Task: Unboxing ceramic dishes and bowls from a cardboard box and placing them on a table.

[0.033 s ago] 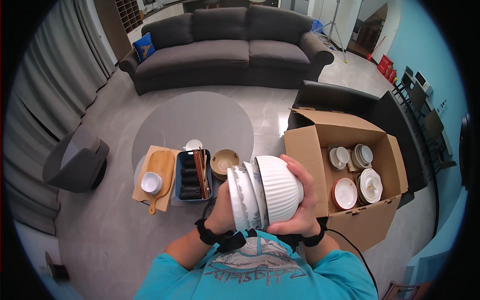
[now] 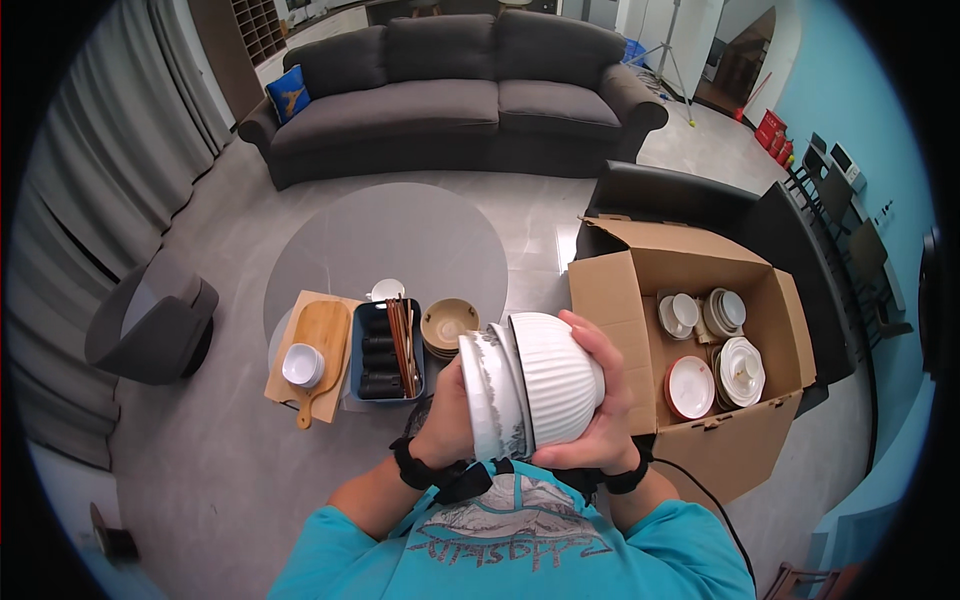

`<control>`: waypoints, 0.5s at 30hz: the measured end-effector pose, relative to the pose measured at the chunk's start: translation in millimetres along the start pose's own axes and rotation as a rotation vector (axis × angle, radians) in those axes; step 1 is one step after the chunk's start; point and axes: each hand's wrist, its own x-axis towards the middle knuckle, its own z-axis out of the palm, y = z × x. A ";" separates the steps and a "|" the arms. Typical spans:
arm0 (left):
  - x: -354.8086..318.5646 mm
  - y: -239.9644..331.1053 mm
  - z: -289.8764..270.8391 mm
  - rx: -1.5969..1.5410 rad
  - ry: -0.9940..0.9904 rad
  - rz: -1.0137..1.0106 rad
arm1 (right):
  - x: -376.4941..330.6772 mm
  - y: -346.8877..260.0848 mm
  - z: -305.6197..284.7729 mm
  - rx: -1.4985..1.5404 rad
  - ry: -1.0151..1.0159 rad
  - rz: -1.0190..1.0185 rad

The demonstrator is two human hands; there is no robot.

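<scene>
Sideways in front of my chest lies a nested stack of bowls, held between both palms. Its right-hand piece is a white ribbed bowl [image 2: 562, 378], and my right hand [image 2: 612, 395] wraps round the bottom of it. Further left in the stack are white bowls with a grey floral pattern [image 2: 492, 400]. My left hand [image 2: 445, 415] is closed against their rim side, its fingers partly hidden behind the bowls. To the right, an open cardboard box [image 2: 640, 390] holds a red-rimmed dish [image 2: 690, 387], stacked white plates [image 2: 740, 368], a cup [image 2: 682, 312] and small bowls [image 2: 726, 308].
A round grey table [image 2: 390, 225] carries a wooden cutting board [image 2: 322, 335] with white bowls [image 2: 303, 365], a blue bin [image 2: 388, 395] of black items and chopsticks, tan bowls [image 2: 450, 322] and a white cup [image 2: 386, 290]. Beyond stands a dark sofa [image 2: 400, 105]; a black armchair [image 2: 680, 190] is behind the box.
The bowls sit closer together in the stack, the patterned ones further inside the ribbed bowl. My left hand has moved slightly right; the surroundings look the same.
</scene>
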 end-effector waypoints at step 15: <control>12.5 -18.4 2.5 0.117 0.241 0.185 | -16.5 9.8 22.1 0.618 0.331 0.477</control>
